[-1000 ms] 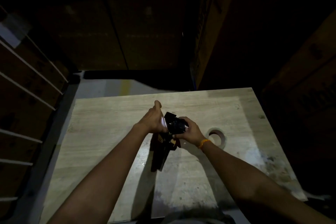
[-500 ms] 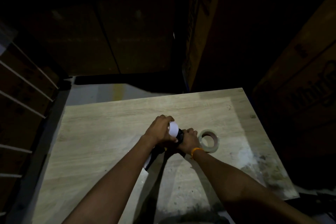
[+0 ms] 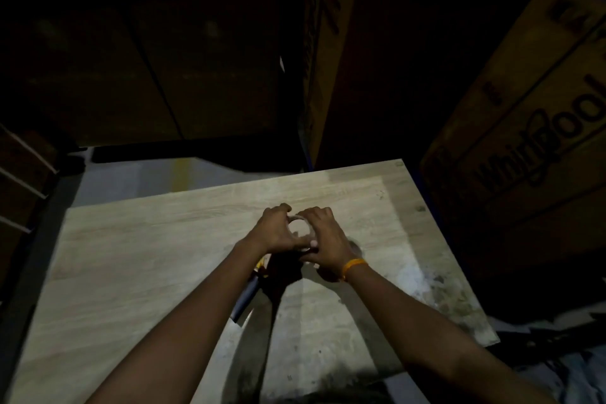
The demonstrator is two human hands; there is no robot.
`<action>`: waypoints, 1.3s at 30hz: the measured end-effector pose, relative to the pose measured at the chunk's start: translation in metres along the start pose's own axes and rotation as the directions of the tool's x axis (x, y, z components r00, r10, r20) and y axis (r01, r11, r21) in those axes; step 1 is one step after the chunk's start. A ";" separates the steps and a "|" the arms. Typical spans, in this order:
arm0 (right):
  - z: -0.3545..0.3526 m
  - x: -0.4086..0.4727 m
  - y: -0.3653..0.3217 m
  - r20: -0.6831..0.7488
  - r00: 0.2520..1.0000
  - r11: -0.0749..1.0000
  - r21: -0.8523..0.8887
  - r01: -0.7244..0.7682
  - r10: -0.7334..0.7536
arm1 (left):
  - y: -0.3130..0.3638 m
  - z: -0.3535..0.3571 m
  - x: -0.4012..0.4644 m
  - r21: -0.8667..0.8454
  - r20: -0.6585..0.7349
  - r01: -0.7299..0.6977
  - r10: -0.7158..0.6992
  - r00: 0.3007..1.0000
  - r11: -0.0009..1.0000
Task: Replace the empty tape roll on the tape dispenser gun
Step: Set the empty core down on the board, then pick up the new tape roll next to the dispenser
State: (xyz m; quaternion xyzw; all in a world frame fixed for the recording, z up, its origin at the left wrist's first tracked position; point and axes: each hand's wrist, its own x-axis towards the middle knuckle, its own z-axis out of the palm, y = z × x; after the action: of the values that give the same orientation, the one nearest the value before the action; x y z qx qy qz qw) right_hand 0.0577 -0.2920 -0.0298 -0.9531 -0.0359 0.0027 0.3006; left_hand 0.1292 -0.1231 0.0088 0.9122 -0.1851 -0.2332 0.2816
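Two hands, left hand (image 3: 273,229) and right hand (image 3: 324,239), grip one tape roll (image 3: 299,229).

Both hands meet over the middle of the table (image 3: 137,259), the left hand (image 3: 274,229) left of the ring (image 3: 299,230), the right hand (image 3: 328,239) right of it. The tape gun (image 3: 249,293) lies on the table under the left wrist. A big box (image 3: 524,147) stands to the table's right, another box (image 3: 328,43) behind it.
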 end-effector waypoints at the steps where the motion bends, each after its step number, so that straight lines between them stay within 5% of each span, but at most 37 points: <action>1: -0.002 0.002 0.006 -0.013 0.999 0.998 -0.039 -0.045 0.044 | 0.001 -0.002 0.000 -0.066 0.002 0.023 -0.023 1.000 0.998; 4: -0.005 0.007 0.029 -0.086 0.955 0.954 -0.074 -0.290 0.283 | -0.004 -0.002 -0.007 -0.212 -0.008 0.068 -0.072 0.997 0.975; 8: -0.012 0.014 0.060 -0.074 0.804 0.799 -0.094 -0.595 0.590 | -0.027 0.006 -0.027 -0.251 -0.057 0.090 -0.107 0.993 0.964; 14: -0.008 0.013 0.083 0.029 0.684 0.683 0.027 -0.729 0.729 | -0.068 0.024 -0.067 -0.289 -0.145 0.156 -0.204 0.968 0.944; 20: -0.005 -0.014 0.080 0.029 0.725 0.723 0.055 -0.689 0.689 | -0.106 0.038 -0.096 -0.289 -0.205 0.230 -0.294 0.934 0.929; 24: 0.002 -0.054 0.052 -0.020 0.829 0.821 -0.132 -0.556 0.558 | -0.119 0.047 -0.108 -0.293 -0.169 0.280 -0.338 0.926 0.914; 28: 0.012 -0.070 0.048 0.007 0.857 0.835 -0.232 -0.499 0.514 | -0.124 0.052 -0.113 -0.256 -0.130 0.292 -0.332 0.934 0.922; 39: -0.005 -0.046 -0.008 -0.014 0.926 0.924 -0.071 -0.376 0.376 | -0.131 0.057 -0.124 -0.193 -0.094 0.281 -0.302 0.949 0.940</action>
State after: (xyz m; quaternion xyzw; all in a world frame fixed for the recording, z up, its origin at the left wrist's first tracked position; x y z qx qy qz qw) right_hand 0.0113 -0.2919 -0.0222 -0.9525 0.1474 0.0592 0.2600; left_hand 0.0241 0.0116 -0.0720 0.9134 -0.0088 -0.2315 0.3348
